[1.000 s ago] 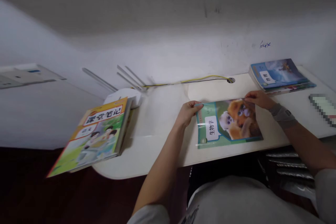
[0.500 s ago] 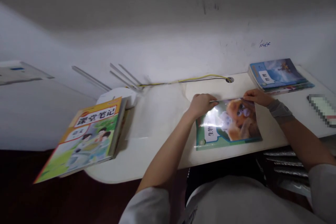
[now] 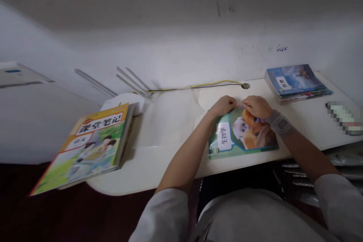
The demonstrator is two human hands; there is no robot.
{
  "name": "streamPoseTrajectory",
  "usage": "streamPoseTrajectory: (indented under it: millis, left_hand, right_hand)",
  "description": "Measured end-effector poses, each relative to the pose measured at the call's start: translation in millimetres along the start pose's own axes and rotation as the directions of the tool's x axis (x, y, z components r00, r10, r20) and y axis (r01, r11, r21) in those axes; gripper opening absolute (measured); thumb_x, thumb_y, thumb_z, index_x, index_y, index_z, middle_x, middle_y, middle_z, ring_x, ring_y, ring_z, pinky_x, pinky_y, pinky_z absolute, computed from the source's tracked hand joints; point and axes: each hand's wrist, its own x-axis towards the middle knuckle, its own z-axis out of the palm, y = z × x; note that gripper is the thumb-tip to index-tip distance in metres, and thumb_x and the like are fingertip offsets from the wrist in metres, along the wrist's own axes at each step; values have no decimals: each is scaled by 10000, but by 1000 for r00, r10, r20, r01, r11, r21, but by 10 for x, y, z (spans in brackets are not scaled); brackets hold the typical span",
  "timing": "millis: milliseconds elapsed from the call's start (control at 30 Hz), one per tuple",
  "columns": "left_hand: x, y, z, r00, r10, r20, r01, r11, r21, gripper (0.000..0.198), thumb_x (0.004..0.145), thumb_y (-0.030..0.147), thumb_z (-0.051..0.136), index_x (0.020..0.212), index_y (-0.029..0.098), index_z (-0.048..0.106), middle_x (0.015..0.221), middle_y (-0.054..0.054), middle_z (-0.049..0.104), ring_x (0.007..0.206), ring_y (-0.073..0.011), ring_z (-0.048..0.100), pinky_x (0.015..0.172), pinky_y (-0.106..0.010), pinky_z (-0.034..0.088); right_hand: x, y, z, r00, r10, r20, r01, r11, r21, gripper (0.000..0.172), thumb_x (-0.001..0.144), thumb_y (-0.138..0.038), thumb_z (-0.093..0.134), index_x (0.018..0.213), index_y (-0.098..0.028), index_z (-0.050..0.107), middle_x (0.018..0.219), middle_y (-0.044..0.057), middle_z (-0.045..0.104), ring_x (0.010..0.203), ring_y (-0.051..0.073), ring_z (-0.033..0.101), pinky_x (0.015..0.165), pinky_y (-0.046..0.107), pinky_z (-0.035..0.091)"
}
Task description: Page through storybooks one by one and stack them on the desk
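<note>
A glossy textbook (image 3: 227, 145) with monkeys on its cover lies on the white desk in front of me, close to the front edge. At its far edge my left hand (image 3: 225, 105) is closed, thumb and fingers pinched together near the middle of that edge. My right hand (image 3: 257, 106), with a grey band on the wrist, is just beside it, its fingers curled onto the same edge and covering part of the cover. The fingertips of the two hands nearly meet. Whether they grip the cover itself or a clear film over it, I cannot tell.
On the left a thick yellow-green workbook (image 3: 93, 147) overhangs the desk (image 3: 136, 181), in front of a white router (image 3: 124, 100) with grey antennas. A stack of textbooks (image 3: 297, 79) stands back right, near a blurred phone-like object (image 3: 344, 117). A yellow cable (image 3: 210, 84) runs along the wall.
My right hand has slid left along the far edge of the textbook, from its right part to beside my left hand. The view has shifted slightly, and the glare on the cover has faded.
</note>
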Motion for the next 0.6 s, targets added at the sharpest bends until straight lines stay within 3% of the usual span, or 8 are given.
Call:
streamPoseTrajectory:
  millis: [100, 200, 367, 600]
  left_hand:
    - [34, -46, 52, 999, -30, -16, 32, 991, 133, 266, 765, 326, 537, 571, 169, 631, 453, 24, 414, 515, -123, 371, 548, -263, 301]
    - [77, -102, 138, 997, -78, -28, 83, 958, 274, 256, 790, 304, 526, 638, 168, 680, 517, -17, 538, 574, -155, 477, 596, -271, 356]
    - [161, -200, 276, 989, -144, -22, 143, 925, 351, 208, 788, 279, 553, 744, 165, 722, 733, -83, 691, 707, -203, 605, 675, -287, 422]
    - [138, -214, 357, 981, -189, -43, 188, 875, 445, 285, 833, 303, 495, 902, 145, 721, 948, -150, 715, 883, -264, 647, 744, -321, 460]
  right_hand:
    - [98, -160, 113, 997, 70, 18, -69, 997, -43, 276, 936, -255, 411, 881, -159, 664, 895, 92, 673, 832, 197, 588, 712, 285, 362]
    - [121, -131, 225, 996, 67, 52, -65, 997, -51, 258, 945, -256, 412, 902, -154, 645, 919, 95, 666, 843, 190, 588, 710, 275, 359]
    - [110, -19, 380, 992, 58, 115, -41, 989, -144, 305, 972, -303, 373, 965, -152, 638, 991, 126, 668, 891, 204, 601, 715, 287, 360]
    - [39, 44, 469, 986, 133, 103, -113, 976, -188, 414, 977, -423, 332, 946, -165, 653, 951, 129, 688, 834, 221, 621, 638, 310, 337]
